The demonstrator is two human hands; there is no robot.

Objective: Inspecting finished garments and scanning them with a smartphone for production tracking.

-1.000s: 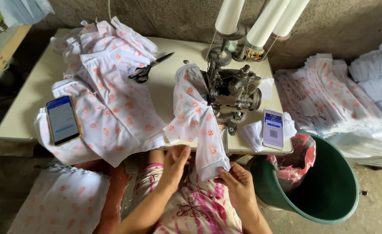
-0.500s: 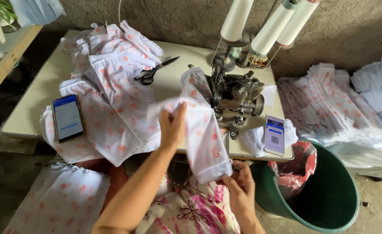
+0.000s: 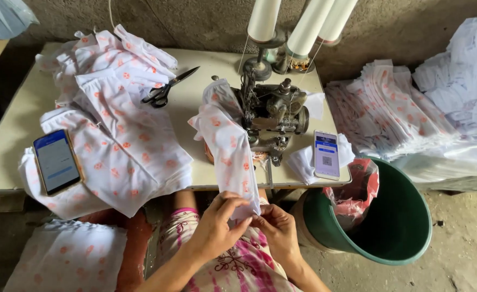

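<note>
A pale sewing table (image 3: 206,70) filled most of the view, with a heap of white, orange-dotted garments (image 3: 119,124) across its left half. A green bucket (image 3: 395,227) stood just right of the table, a red bag in it. The grey sewing machine (image 3: 273,116) sat under three white thread cones (image 3: 303,24). From it hung a dotted fabric strip (image 3: 230,157), down past the table edge. The left hand (image 3: 216,230) and right hand (image 3: 276,230) both pinched its lower end, fingers closed. Two phones with blue-and-white screens lay flat: one (image 3: 56,161) on the heap, one (image 3: 326,154) right of the machine. Black scissors (image 3: 168,89) lay open.
</note>
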